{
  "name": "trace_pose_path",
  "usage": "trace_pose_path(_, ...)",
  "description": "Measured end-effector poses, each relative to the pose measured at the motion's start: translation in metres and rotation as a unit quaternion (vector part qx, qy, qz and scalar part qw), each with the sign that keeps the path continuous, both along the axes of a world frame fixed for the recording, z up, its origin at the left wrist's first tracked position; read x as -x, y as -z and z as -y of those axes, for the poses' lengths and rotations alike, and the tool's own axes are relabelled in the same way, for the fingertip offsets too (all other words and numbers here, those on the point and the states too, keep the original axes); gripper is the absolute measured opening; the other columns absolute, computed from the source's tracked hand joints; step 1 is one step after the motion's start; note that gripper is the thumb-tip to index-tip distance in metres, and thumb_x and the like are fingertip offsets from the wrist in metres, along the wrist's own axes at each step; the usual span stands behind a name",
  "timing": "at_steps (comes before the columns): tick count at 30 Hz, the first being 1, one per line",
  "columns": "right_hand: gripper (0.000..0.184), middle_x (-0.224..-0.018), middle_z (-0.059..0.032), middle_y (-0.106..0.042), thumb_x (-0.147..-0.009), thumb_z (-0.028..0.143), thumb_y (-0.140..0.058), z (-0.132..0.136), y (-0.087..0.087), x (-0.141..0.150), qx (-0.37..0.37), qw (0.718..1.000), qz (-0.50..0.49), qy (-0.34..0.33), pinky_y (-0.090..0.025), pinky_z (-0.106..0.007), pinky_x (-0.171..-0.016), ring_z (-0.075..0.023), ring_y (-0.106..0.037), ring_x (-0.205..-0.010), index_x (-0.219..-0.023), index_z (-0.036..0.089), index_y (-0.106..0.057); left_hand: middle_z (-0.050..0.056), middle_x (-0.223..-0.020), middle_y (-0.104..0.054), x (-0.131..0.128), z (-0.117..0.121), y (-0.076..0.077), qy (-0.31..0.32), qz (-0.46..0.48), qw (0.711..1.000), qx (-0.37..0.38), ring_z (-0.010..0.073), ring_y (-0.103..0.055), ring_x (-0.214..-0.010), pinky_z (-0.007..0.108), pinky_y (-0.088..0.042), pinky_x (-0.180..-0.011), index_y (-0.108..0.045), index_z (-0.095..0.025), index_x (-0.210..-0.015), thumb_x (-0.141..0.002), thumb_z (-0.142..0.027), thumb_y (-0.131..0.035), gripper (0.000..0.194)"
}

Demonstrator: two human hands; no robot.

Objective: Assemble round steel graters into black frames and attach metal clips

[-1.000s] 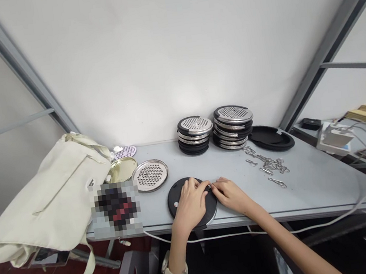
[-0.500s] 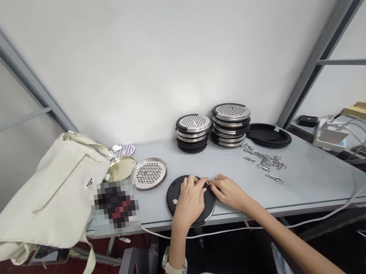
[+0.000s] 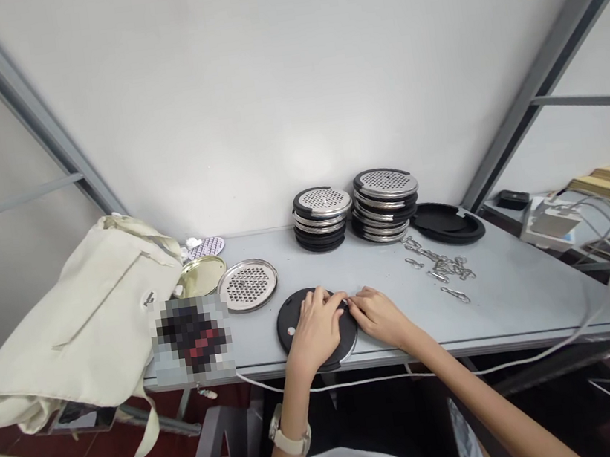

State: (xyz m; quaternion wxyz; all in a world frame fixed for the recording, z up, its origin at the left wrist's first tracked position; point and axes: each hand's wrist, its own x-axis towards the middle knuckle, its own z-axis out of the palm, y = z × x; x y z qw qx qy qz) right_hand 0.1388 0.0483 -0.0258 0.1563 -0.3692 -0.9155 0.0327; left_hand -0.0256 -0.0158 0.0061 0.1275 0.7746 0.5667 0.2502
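Observation:
A round black disc with a small white spot lies near the table's front edge, a sliver of metal showing along its lower right rim. My left hand presses down over it, fingers bent together, thumb and forefinger reaching the upper right rim. My right hand is closed in a pinch at that same rim, its fingertips almost meeting the left ones. What lies between the fingertips is too small to make out. Several metal clips lie in a loose heap to the right.
Two stacks of black-rimmed grater discs, the left stack and the right stack, stand by the wall. Right of them lies a black tray. A grater plate, gold lid and cream bag sit left. A white cable crosses the front.
The whole view has shifted very slightly. Both hands stay at the disc's rim, with only tiny finger movement.

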Motion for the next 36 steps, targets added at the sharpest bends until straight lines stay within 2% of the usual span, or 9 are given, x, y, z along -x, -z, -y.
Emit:
trace_pose_path(22, 0.042, -0.063, -0.0064, -0.061, -0.097, 0.02, -0.027, 0.002, 0.0, -0.001, 0.0, 1.0, 0.0, 0.001, -0.037, -0.032, -0.075, -0.0166, -0.052, -0.057, -0.07, 0.016, -0.059, 0.005, -0.105, -0.049, -0.001, 0.0, -0.001, 0.002, -0.004, 1.0, 0.0, 0.0205, -0.046, -0.096, 0.037, -0.041, -0.092, -0.052, -0.028, -0.12, -0.092, -0.016, -0.038, 0.033)
trace_pose_path(31, 0.042, -0.061, -0.0051, -0.059, -0.097, 0.022, -0.027, 0.004, -0.004, -0.003, 0.035, 0.999, -0.041, -0.004, -0.038, -0.031, -0.073, -0.0164, -0.051, -0.058, -0.066, 0.017, -0.055, 0.005, -0.105, -0.049, -0.002, 0.002, -0.005, 0.0, -0.002, 1.0, 0.004, 0.0203, -0.046, -0.096, 0.037, -0.041, -0.092, -0.053, -0.028, -0.118, -0.093, -0.015, -0.038, 0.032)
trace_pose_path(36, 0.041, -0.058, -0.0027, -0.055, -0.097, 0.025, -0.028, 0.011, -0.007, -0.001, 0.08, 0.994, -0.065, -0.026, -0.038, -0.03, -0.071, -0.0159, -0.05, -0.059, -0.06, 0.02, -0.045, 0.005, -0.104, -0.049, -0.002, 0.001, -0.005, -0.011, 0.001, 1.0, 0.0, 0.0197, -0.046, -0.095, 0.037, -0.041, -0.091, -0.055, -0.028, -0.112, -0.094, -0.015, -0.034, 0.031)
